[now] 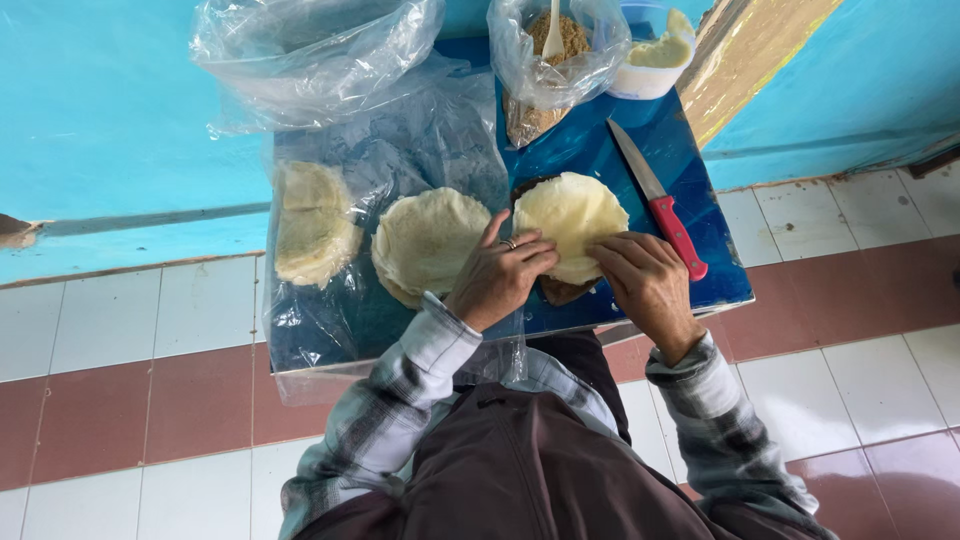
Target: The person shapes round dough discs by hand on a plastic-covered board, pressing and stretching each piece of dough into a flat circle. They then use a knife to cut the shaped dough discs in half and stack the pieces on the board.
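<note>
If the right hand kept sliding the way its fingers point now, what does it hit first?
The right hand points toward the left hand across the near edge of the pale round wrapper that both are touching. Going straight on, it would probably meet the left hand's fingertips first.

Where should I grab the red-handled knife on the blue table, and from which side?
Take the red-handled knife by its red handle, coming from the right hand's side, probably from above. It lies flat on the blue table, handle end nearest that hand, blade pointing away toward the white bowl.
</note>
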A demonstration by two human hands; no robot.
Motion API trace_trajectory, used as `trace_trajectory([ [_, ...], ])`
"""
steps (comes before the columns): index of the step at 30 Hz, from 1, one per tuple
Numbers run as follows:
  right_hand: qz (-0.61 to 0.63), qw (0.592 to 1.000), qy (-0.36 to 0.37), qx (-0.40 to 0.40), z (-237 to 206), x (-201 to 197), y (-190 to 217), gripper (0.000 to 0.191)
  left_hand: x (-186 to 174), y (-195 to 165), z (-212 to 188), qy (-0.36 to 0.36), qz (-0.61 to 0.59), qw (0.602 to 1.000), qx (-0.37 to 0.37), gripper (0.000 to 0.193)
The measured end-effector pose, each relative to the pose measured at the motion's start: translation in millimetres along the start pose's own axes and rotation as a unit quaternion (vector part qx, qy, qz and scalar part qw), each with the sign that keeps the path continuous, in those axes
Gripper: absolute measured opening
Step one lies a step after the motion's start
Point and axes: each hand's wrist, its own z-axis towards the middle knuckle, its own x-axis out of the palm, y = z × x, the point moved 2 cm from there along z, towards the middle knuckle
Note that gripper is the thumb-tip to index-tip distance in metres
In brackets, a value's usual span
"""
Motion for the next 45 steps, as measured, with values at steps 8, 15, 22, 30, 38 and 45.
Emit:
trace_trajectory([
  [8,-0.032,0.998,-0.008,-0.055,0.6,-11.0,17.2,0.036,-10.1,-1.7,40.5,0.073,-0.113,0.986,-0.102,0.017],
  [15,-0.055,0.996,-0.015,-0.071,-4.6,-8.1,18.1,0.037,29.7,-6.0,44.2,0.098,0.044,0.992,-0.062,0.050],
  [22,0.036,0.998,0.035,0.044,-7.0,3.0,-1.1,0.042,39.7,-3.2,36.1,0.146,0.037,0.981,-0.122,0.060],
  [30,0.004,0.987,0.148,0.066,14.6,51.7,-24.8,0.096,31.3,-4.7,44.3,0.224,0.025,0.957,-0.181,0.094],
  [38,0.064,0.995,0.044,0.057,47.2,10.1,-11.1,0.053,-64.6,22.4,16.3,0.022,-0.160,0.969,-0.186,0.039],
  [45,0.209,0.960,0.110,-0.148,99.1,30.8,63.7,0.019,-132.0,43.1,-44.7,-0.033,-0.102,0.952,-0.286,0.018],
])
